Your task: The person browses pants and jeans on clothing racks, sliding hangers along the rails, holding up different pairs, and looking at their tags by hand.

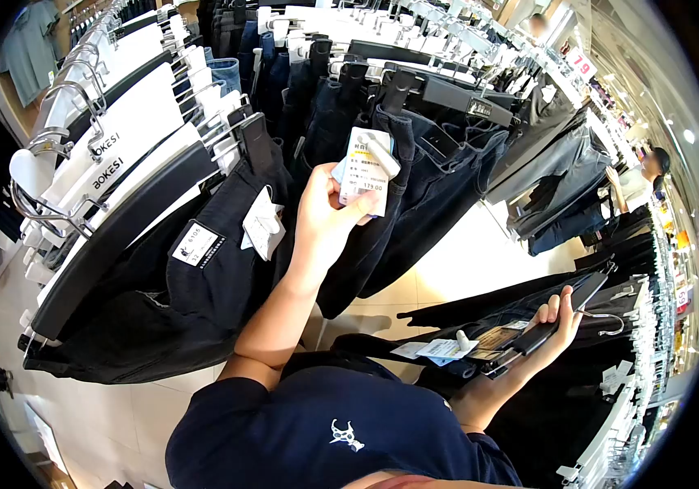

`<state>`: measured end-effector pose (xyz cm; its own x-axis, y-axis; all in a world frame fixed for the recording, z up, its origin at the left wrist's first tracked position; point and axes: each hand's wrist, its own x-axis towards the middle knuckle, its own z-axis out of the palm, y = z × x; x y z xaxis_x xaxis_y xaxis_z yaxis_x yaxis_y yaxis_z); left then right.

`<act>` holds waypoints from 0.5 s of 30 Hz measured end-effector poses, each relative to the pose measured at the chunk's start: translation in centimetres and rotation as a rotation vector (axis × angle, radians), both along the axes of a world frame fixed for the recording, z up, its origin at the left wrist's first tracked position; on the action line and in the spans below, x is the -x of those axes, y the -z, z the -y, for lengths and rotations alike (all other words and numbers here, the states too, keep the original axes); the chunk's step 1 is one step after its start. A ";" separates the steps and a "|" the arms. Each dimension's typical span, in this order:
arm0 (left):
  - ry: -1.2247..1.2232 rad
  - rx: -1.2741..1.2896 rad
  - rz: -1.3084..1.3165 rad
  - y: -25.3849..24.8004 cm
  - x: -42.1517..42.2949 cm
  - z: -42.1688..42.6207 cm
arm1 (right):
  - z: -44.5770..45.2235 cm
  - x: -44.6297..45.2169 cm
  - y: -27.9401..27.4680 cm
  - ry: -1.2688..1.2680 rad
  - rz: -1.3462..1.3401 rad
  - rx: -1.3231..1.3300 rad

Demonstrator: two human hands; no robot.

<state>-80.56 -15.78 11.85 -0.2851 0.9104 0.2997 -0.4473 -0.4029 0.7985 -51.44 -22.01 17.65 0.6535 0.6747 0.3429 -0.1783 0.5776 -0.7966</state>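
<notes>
Holding tag (360,175): left hand (327,213); hanger (587,291) bearing dark trousers (492,317): right hand (558,328).

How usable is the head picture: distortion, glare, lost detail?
Head view: fisheye bending, black corners; head view: glare whitens part of the pale tiled floor; head view: black fabric trousers at left lose fold detail; head view: white paper price tag in the left hand reads 179.00.

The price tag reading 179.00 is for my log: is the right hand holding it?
No, the left hand holds the price tag, while the right hand holds a black hanger.
</notes>
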 end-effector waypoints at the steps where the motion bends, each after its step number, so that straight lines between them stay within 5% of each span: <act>1: 0.002 0.004 0.001 0.0 0.0 0.4 | 0.0 -0.1 0.0 0.002 -0.010 -0.001; 13: -0.206 0.083 -0.231 -0.4 -0.6 1.8 | -0.2 -1.8 0.8 -0.052 -0.013 -0.064; 15: -0.238 0.129 -0.209 0.3 -0.5 1.3 | -0.4 -2.1 1.2 -0.257 -0.174 -0.186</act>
